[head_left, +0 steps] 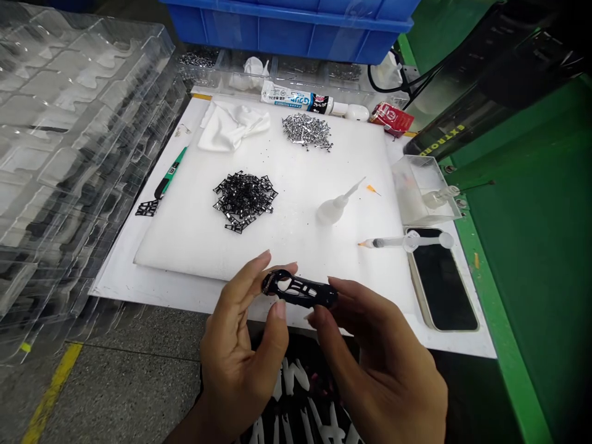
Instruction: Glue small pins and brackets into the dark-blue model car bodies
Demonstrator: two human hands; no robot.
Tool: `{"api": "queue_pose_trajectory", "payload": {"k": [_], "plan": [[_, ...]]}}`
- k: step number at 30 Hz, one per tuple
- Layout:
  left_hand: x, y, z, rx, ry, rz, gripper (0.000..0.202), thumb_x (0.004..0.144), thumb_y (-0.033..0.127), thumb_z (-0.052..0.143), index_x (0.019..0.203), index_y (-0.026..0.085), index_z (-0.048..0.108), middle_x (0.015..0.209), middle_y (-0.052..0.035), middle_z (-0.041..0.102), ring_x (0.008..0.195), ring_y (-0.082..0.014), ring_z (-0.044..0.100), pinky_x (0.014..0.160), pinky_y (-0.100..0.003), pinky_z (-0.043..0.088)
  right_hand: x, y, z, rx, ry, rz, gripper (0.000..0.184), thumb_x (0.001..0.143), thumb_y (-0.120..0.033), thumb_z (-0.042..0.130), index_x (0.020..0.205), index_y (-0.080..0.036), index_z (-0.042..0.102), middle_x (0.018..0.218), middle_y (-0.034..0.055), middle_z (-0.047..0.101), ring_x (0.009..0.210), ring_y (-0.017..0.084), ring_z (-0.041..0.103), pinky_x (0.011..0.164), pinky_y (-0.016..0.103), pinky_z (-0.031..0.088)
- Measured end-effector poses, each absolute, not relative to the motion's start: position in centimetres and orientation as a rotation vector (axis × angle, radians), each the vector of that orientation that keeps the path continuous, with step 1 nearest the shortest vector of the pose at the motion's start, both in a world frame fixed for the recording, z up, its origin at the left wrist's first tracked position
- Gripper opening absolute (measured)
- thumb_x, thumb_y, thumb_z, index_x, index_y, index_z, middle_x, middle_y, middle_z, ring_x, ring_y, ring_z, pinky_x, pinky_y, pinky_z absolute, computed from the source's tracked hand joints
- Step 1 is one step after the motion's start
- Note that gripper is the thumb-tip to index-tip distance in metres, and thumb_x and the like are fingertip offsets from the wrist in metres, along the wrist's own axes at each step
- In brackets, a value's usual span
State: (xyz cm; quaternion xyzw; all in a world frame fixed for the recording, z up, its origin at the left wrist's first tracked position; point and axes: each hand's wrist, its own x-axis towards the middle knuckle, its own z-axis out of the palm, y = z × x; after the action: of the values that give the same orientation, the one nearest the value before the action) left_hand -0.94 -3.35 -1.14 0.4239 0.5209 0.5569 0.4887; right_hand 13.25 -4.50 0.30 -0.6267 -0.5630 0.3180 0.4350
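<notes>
A glossy black plastic part (303, 292) with cut-out openings is held above the front edge of the white foam pad (185, 246). My left hand (252, 333) pinches its ringed left end between thumb and fingers. At the other end, my right hand (374, 351) grips it with thumb and forefinger. Beyond my hands lies a pile of small black frame-like pieces (245, 198). A heap of small shiny metal pieces (306, 131) sits farther back. To the right stand a squeeze bottle with a thin nozzle (333, 209) and an orange-tipped syringe (386, 242).
Stacked clear plastic trays (83, 123) rise on the left. A green utility knife (171, 172) lies beside the pad. At the back are a white cloth (231, 126), a glue tube (296, 98) and a blue bin (291, 28). A phone (441, 283) and clear box (416, 191) are at right.
</notes>
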Motion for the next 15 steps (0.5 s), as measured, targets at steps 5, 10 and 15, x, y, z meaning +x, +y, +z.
{"api": "queue_pose_trajectory", "payload": {"k": [5,10,15], "plan": [[-1.3,-3.1,-1.4,1.257,1.318,1.307,0.049,0.091,0.007,0.067,0.135,0.027,0.062,0.123,-0.001,0.075,0.115,-0.014,0.071,0.102,-0.017,0.059,12.8,-3.8,-0.6,-1.441,-1.653,0.378,0.044,0.086,0.0,0.072,0.125,-0.019,0.062,0.103,0.0012,0.072,0.086,0.01,0.072,0.084,0.017,0.062],[-1.0,-3.3,-1.9,1.368,1.375,1.284,0.048,0.086,0.002,0.07,0.128,0.026,0.066,0.115,0.0004,0.076,0.107,-0.0127,0.073,0.097,-0.017,0.062,13.1,-3.2,-0.7,-1.418,-1.721,0.276,0.042,0.085,0.003,0.071,0.122,-0.014,0.06,0.105,0.0038,0.07,0.09,0.01,0.07,0.086,0.019,0.061],[-1.5,-2.9,-2.1,1.739,1.257,1.497,0.049,0.078,-0.008,0.073,0.121,0.015,0.066,0.108,-0.0042,0.076,0.096,-0.0144,0.075,0.082,-0.022,0.066,13.8,-3.0,-0.9,-1.3,-1.767,0.337,0.035,0.086,0.004,0.062,0.115,-0.016,0.059,0.104,0.0059,0.067,0.096,0.015,0.07,0.084,0.025,0.064]]}}
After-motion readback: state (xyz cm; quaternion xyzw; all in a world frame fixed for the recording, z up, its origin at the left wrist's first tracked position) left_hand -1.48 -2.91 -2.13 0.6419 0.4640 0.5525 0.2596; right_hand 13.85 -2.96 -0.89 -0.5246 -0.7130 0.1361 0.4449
